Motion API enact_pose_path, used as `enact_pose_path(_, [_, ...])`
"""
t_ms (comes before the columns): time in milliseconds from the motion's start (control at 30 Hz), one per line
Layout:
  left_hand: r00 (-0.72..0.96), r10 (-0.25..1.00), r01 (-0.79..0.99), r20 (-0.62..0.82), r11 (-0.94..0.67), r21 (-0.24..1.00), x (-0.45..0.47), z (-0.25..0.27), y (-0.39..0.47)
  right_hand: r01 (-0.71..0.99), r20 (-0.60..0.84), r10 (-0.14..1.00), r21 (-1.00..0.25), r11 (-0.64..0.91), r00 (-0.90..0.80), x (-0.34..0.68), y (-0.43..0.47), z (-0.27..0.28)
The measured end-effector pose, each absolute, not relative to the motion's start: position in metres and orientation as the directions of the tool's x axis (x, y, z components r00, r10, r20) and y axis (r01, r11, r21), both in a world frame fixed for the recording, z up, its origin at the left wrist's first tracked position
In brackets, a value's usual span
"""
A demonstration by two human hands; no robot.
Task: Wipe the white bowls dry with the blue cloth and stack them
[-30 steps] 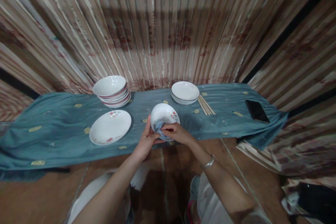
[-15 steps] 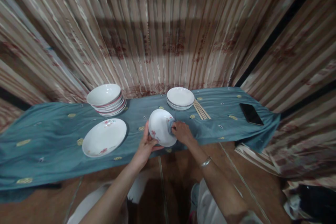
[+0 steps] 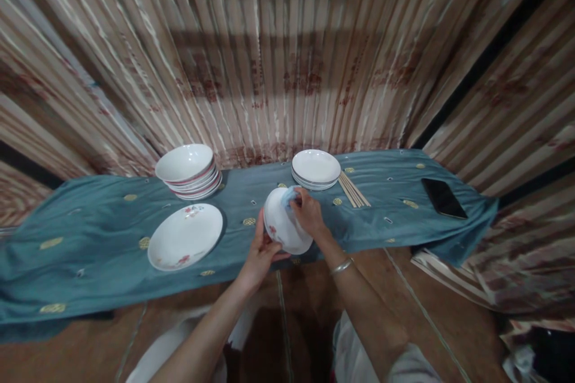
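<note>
Two hands are engaged with one white bowl (image 3: 290, 232), which is held tilted over the near edge of the desk (image 3: 103, 215). Left hand (image 3: 263, 250): grip closed on the bowl's rim, thumb at the near side, fingers at its outer left. Right hand (image 3: 308, 212): grip pinching a blue cloth (image 3: 290, 196) against the bowl's upper part. From where I stand, an oval plate (image 3: 185, 237) lies to the person's left, with a bowl stack (image 3: 188, 172) behind it. A plate stack (image 3: 315, 167) sits beyond the right hand, chopsticks (image 3: 353, 190) just beside it.
</note>
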State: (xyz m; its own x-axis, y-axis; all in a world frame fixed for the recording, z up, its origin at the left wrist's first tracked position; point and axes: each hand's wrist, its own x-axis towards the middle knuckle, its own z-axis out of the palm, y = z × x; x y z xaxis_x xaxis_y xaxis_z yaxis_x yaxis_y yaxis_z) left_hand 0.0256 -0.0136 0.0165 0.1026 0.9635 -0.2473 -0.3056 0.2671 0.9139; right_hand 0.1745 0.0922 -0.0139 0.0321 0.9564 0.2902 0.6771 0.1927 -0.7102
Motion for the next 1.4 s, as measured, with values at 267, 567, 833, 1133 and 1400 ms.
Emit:
enact_pose_path(267, [0.067, 0.97, -0.333, -0.235, 0.244, 0.911, 0.023, -0.008, -0.009, 0.249, 0.294, 0.952, -0.919, 0.307, -0.088, 0.143, 0.075, -0.003])
enact_pose_path(567, [0.087, 0.96, -0.37, -0.267, 0.28, 0.886, 0.019, 0.002, -0.012, 0.019, 0.163, 0.908, -0.983, 0.185, -0.387, 0.151, 0.044, -0.013])
enact_pose_path(833, [0.12, 0.95, -0.42, -0.288, 0.311, 0.852, 0.014, 0.01, -0.012, 0.333, 0.083, 0.872, -0.903, 0.27, -0.483, 0.177, 0.033, -0.012])
enact_pose_path(1133, [0.133, 0.951, -0.362, -0.278, 0.307, 0.88, 0.015, 0.014, -0.014, 0.624, 0.052, 0.954, -0.745, 0.235, -0.297, 0.204, 0.049, -0.018])
enact_pose_path(1400, [0.14, 0.959, -0.307, -0.246, 0.278, 0.91, 0.023, 0.018, -0.017, 0.571, 0.314, 0.929, -0.734, 0.368, -0.195, 0.189, 0.065, -0.032])
